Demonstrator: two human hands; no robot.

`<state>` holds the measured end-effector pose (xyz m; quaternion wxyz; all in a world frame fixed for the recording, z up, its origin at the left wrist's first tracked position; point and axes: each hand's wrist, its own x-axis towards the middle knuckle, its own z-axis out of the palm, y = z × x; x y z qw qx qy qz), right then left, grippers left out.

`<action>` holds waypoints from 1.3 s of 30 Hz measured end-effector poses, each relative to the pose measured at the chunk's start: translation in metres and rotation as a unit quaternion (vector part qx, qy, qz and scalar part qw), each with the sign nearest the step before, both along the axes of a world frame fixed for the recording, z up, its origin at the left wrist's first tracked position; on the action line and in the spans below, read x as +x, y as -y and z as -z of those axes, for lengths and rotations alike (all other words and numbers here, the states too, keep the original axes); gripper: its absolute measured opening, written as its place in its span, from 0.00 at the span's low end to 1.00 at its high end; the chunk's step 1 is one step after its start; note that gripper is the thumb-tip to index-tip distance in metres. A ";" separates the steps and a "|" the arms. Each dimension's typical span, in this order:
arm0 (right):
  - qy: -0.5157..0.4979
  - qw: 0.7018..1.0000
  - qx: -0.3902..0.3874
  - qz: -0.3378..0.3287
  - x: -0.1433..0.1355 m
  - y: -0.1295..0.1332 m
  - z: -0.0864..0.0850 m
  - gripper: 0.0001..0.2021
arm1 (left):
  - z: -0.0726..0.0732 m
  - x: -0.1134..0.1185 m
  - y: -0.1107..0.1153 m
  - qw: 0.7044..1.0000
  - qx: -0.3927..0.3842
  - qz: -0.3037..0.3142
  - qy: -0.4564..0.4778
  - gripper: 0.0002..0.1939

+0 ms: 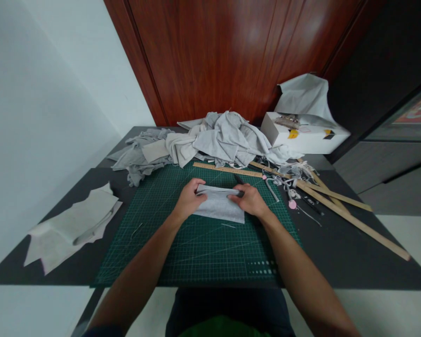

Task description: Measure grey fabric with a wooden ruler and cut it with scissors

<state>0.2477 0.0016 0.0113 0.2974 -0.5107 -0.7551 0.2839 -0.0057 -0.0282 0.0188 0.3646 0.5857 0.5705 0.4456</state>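
Observation:
A folded piece of grey fabric [221, 206] is held just over the green cutting mat [203, 252]. Its upper left corner is pinched between the thumb and fingers of my left hand [190, 199]. At the upper right corner my right hand [248, 199] grips the same fabric, thumb on the near side. Along the top edge, the layers stand slightly apart. A dark, thin tool [237, 179] shows just behind my right hand. Small pieces of thread [228, 225] lie on the mat below the fabric.
Heaped grey and beige cloth [228, 135] lines the table's back. A wooden ruler [228, 169] lies before it. Wooden strips [354, 222], cords and a pink round item [292, 204] are at right, a white box [307, 138] behind. Pale fabric pieces [77, 220] lie left.

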 end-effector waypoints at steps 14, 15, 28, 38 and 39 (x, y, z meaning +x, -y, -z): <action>-0.329 0.931 -0.119 0.103 0.000 -0.005 0.006 0.28 | -0.003 -0.004 -0.007 0.939 -0.153 -0.022 0.307 0.25; -0.326 0.932 -0.121 0.105 0.000 -0.006 0.007 0.28 | -0.002 -0.005 -0.007 0.948 -0.136 -0.039 0.285 0.27; -0.249 0.959 -0.045 0.129 0.001 -0.011 0.016 0.26 | 0.007 -0.008 -0.008 0.993 0.004 -0.070 0.093 0.20; -0.228 0.964 0.033 0.134 -0.001 -0.006 0.007 0.23 | -0.001 0.002 -0.002 0.976 -0.019 -0.031 0.215 0.22; -0.221 0.965 0.042 0.138 -0.002 -0.006 0.006 0.23 | -0.001 0.002 -0.002 0.975 -0.023 -0.032 0.218 0.23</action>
